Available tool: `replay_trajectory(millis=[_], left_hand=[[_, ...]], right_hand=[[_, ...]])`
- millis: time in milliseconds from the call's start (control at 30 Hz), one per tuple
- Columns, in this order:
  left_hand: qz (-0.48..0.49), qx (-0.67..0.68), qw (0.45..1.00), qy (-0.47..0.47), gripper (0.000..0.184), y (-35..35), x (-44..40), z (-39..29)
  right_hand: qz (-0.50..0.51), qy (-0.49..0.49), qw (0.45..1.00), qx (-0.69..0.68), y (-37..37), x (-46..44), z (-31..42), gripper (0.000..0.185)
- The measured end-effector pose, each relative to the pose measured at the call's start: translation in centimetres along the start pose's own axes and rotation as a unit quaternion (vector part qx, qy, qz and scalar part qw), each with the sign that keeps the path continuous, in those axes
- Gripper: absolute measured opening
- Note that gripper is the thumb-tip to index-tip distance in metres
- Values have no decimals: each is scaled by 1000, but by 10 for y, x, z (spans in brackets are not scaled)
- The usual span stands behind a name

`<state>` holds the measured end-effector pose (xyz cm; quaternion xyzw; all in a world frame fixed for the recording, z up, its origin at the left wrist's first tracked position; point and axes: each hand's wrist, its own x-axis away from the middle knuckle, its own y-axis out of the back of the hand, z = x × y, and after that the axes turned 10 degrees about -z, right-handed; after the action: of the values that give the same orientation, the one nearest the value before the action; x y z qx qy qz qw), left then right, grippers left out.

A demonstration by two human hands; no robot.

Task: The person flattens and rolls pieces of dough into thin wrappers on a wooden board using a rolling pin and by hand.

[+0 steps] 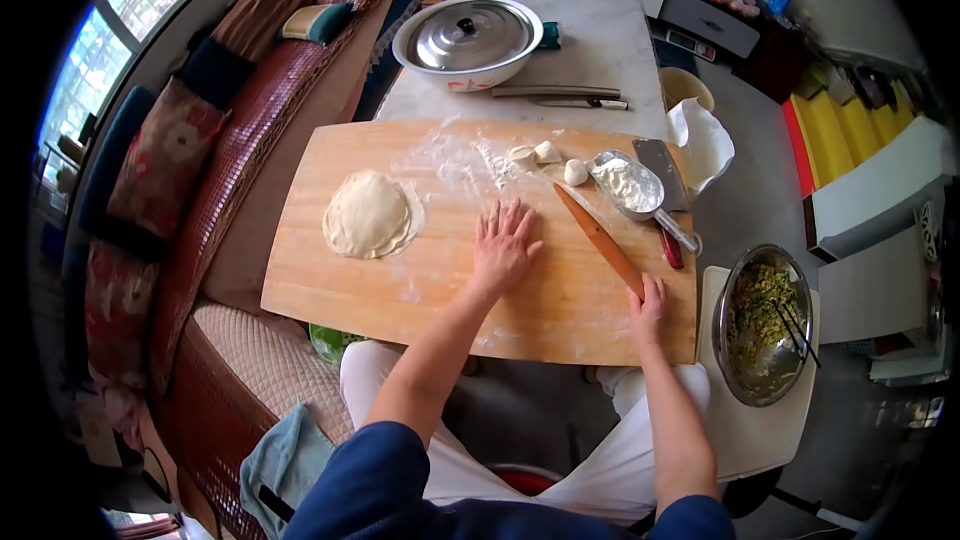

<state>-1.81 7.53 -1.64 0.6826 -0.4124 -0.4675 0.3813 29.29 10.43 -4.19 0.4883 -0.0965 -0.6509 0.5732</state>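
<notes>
My left hand point(505, 246) lies flat on the wooden board point(450, 305), fingers spread, with nothing in it. Near the board's right edge, my right hand point(648, 312) grips the lower end of a tapered rolling pin point(598, 236), which slants away to the upper left. Left of my left hand rests a stack of thin, round dough wrappers point(367, 215). Beyond the pin sit a few small dough pieces point(576, 172) and a metal scoop point(630, 186) filled with flour. Partly under the scoop is a cleaver point(658, 165) with a red handle. Loose flour dusts the board's far half.
A lidded white basin point(467, 35) stands on the marble table point(600, 15) behind the board, with a long knife point(575, 103) in front of it. To my right, a steel bowl point(735, 360) holds chopped filling and chopsticks. A sofa point(240, 130) runs along the left.
</notes>
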Motion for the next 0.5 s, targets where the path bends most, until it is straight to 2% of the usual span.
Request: replay_trajectory(millis=[167,300,333,367,400,433,500], left_hand=[[27,3,999,20,65,1,1,-15],[-2,45,999,6,61,-36,-9,22],[-36,201,975,83,59,-41,-12,37],[-67,349,921,156,57,-43,-14,57],[-93,486,839,227,56,-34,-15,66],[-81,392,894,200,55,-29,-9,70],[-58,192,970,140,53,-16,5,72]], right_hand=[[-2,-9,1000,-8,-3,-2,-2,35],[-5,0,1000,0,1,1,1,36],[-7,5,1000,6,0,-3,-1,37],[-12,4,1000,3,-1,-5,-1,37],[-16,1,1000,0,-2,-6,-1,37],[-15,0,1000,-3,-2,-2,0,37],[-11,-6,1000,-7,-1,0,0,37]])
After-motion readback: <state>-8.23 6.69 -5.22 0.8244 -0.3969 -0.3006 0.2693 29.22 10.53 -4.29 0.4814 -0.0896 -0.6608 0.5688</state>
